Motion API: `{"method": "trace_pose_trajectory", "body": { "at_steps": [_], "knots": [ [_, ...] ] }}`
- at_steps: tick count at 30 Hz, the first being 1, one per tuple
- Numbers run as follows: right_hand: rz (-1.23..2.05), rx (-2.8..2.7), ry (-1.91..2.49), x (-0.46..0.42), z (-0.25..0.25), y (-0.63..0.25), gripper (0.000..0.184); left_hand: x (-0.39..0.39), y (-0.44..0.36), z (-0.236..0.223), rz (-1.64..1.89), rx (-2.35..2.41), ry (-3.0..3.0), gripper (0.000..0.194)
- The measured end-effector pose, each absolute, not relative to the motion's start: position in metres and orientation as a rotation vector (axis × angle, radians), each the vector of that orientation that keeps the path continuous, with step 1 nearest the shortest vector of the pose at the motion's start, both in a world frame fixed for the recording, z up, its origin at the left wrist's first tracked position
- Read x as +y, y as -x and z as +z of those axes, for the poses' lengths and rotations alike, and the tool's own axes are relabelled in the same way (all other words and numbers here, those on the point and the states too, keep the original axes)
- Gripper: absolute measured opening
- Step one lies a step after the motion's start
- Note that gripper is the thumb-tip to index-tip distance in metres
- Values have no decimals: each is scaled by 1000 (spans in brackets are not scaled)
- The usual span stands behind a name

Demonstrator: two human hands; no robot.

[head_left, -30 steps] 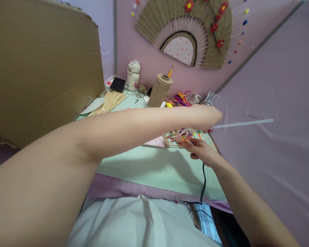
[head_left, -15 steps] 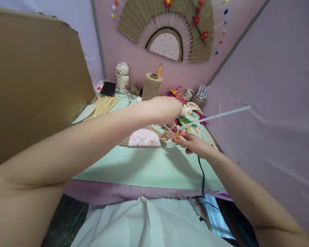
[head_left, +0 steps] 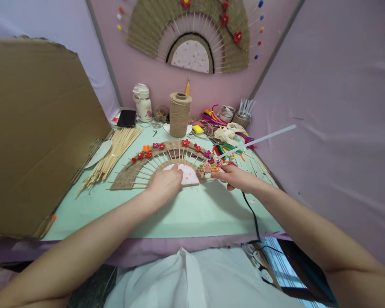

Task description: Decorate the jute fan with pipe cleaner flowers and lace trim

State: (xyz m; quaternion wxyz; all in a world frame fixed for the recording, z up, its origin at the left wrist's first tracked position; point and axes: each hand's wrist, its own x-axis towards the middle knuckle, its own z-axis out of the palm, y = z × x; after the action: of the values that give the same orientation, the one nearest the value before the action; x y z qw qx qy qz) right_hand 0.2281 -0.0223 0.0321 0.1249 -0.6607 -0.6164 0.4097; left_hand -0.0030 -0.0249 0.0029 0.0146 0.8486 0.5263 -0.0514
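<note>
A handmade fan (head_left: 128,177) of twine-woven sticks lies on the table, with small red, orange and purple flowers along its arc. My left hand (head_left: 167,183) holds the fan at its white, pink-dotted half-circle (head_left: 190,175), fingers bent against it. In my right hand (head_left: 239,177) is a flower-patterned hot glue gun (head_left: 208,166), closed in the fingers over the fan's right side. A long translucent glue stick (head_left: 259,140) sticks out of its back, up to the right. Its black cord (head_left: 252,211) hangs over the table's front edge. The glue gun hides part of the fan's right end.
Behind the fan stands a twine spool (head_left: 180,115). Thin wooden sticks (head_left: 115,147) lie at left beside a cardboard sheet (head_left: 35,137). A bottle (head_left: 143,102), a phone (head_left: 127,118), colourful pipe cleaners (head_left: 211,117) and a cup of glue sticks (head_left: 243,117) line the back.
My left hand has come back from beside the glue gun, moving left and down onto the fan's half-circle. My right hand still holds the glue gun in about the same place. The view has shifted slightly.
</note>
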Motion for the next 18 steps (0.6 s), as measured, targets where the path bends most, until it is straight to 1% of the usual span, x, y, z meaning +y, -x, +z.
{"method": "trace_pose_trajectory", "body": {
  "at_steps": [18],
  "knots": [
    [1202, -1834, 1904, -19, 25, -229, 35, -29, 2, 1, -135, 1657, -2671, 30]
  ]
}}
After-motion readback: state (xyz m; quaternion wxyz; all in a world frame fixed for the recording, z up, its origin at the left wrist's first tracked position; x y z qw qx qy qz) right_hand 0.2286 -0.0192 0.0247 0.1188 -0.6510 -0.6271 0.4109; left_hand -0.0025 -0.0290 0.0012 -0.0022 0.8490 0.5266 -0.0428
